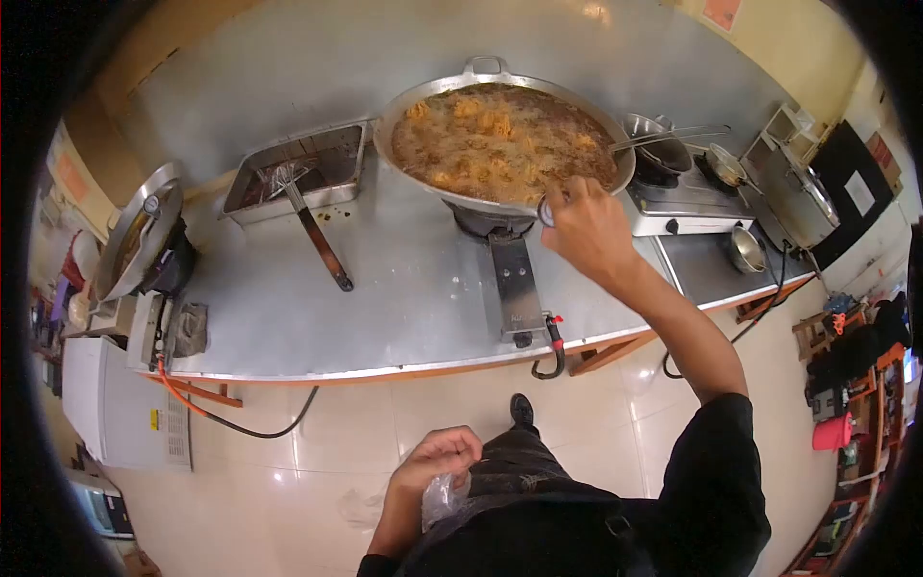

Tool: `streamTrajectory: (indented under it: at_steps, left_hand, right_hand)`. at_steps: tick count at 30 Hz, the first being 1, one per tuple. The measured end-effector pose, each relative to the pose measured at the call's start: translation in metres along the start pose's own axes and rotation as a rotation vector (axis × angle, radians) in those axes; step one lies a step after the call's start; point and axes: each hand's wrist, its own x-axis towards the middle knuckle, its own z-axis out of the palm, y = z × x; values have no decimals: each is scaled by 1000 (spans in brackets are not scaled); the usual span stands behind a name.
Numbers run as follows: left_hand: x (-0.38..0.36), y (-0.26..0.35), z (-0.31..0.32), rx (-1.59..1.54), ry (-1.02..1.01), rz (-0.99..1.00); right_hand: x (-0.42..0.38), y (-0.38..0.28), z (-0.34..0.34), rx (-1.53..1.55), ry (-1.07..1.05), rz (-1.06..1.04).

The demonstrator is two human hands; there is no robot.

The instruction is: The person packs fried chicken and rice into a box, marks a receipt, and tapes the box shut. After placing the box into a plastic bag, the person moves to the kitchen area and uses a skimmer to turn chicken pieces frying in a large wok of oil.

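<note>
A large metal wok [386, 144] full of bubbling brown oil with several orange-yellow fried pieces [486, 120] stands on a burner [512, 279]. My right hand [588, 226] is at the wok's front right rim, its fingers closed around a small round metallic thing that I cannot make out. Low in front of my body, away from the table, my left hand [444, 457] has its fingers curled. A clear plastic bag [444, 495] hangs by that hand; whether the fingers grip it is hard to tell.
Left of the wok are a metal tray [288, 210] with a whisk [320, 240] across its edge, and another wok [125, 260]. A strainer handle [663, 137] juts right. Further right stand a stove [687, 207], a small bowl [746, 250] and a pot [788, 207].
</note>
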Motion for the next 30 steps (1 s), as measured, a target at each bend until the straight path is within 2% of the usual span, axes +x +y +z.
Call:
streamTrajectory:
  at_steps: [2,5,12,14,17,24,27,28,30]
  left_hand:
    - [-19,6,-1,-4,28,-12]
    - [-42,1,-14,-87,-65,78]
    - [-63,10,-29,-71,23,63]
    - [-63,13,-33,-75,31,99]
    - [-58,10,-40,-109,11,124]
    - [-52,18,-45,-45,-75,77]
    - [-56,12,-62,283,125,-28]
    - [-55,4,-70,412,196,18]
    - [-61,-45,-118,589,406,-60]
  right_hand:
    - [-2,-2,-3,35,-18,61]
    - [0,-1,-6,41,-45,48]
    - [-1,1,-13,99,95,92]
    - [5,3,-37,173,170,149]
    - [12,8,-90,180,-2,256]
    - [5,18,-192,101,113,300]
    - [1,6,-246,55,198,401]
    - [-2,6,-257,74,228,358]
    - [-3,-19,-252,12,348,287]
